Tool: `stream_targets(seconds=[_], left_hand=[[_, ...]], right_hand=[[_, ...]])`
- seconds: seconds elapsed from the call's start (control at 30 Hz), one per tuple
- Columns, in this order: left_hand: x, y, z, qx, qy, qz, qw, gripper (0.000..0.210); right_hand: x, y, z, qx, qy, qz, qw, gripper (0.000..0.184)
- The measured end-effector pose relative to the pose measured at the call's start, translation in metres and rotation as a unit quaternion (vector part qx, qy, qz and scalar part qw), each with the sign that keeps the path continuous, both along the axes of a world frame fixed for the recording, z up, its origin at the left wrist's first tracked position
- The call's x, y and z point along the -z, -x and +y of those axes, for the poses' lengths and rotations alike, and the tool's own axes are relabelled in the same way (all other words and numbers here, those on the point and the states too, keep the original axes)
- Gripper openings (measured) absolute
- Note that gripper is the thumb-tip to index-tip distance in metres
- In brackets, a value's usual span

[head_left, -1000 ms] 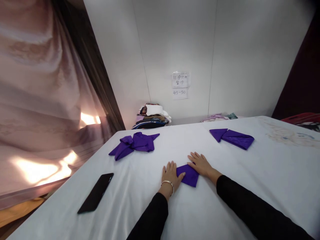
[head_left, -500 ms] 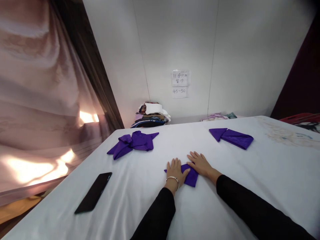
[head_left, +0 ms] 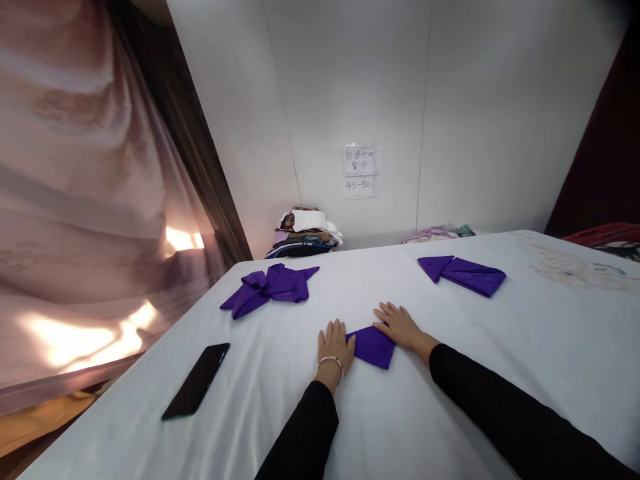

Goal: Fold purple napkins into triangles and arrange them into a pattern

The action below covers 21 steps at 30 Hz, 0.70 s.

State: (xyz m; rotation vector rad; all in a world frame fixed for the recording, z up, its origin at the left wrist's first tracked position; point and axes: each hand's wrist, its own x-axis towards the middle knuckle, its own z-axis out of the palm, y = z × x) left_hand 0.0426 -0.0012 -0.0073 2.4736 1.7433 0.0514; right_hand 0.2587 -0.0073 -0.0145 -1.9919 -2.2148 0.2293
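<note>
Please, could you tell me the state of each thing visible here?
Middle cloth: folded, flat
Left bundle: folded, bulky
Right cloth: folded, flat
Phone: flat, screen dark
Clothes pile: stacked
Curtain: hanging, partly sunlit
Tablecloth: spread, wrinkled
Left hand: open, palm down
Right hand: open, palm down

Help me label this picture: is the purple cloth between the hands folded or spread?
Folded: the purple cloth lies as a compact, straight-edged piece, tapering toward the left hand; its layers are too indistinct to count.
</note>
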Motion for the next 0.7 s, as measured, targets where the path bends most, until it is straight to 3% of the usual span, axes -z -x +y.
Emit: stream_targets(seconds=[0.17, 0.33, 0.43, 0.53, 0.7], left_hand=[[-0.001, 0.009, 0.002, -0.012, 0.007, 0.002, 1.000, 0.056], [-0.009, -0.012, 0.004, -0.040, -0.025, 0.017, 0.999, 0.053], [-0.011, -0.032, 0.003, 0.016, -0.060, 0.001, 0.998, 0.056], [-0.004, -0.044, 0.001, 0.074, -0.045, -0.011, 0.996, 0.058], [0.006, -0.036, 0.001, 0.068, -0.037, -0.015, 0.997, 0.060]], right_hand=[[-0.001, 0.001, -0.001, -0.003, 0.002, -0.002, 1.000, 0.064], [-0.001, 0.001, -0.002, 0.000, -0.001, -0.001, 1.000, 0.064], [0.000, 0.000, -0.001, -0.003, -0.001, -0.002, 1.000, 0.065], [0.001, 0.000, -0.001, -0.004, 0.000, -0.001, 1.000, 0.065], [0.001, -0.001, -0.002, -0.003, -0.003, -0.002, 1.000, 0.065]])
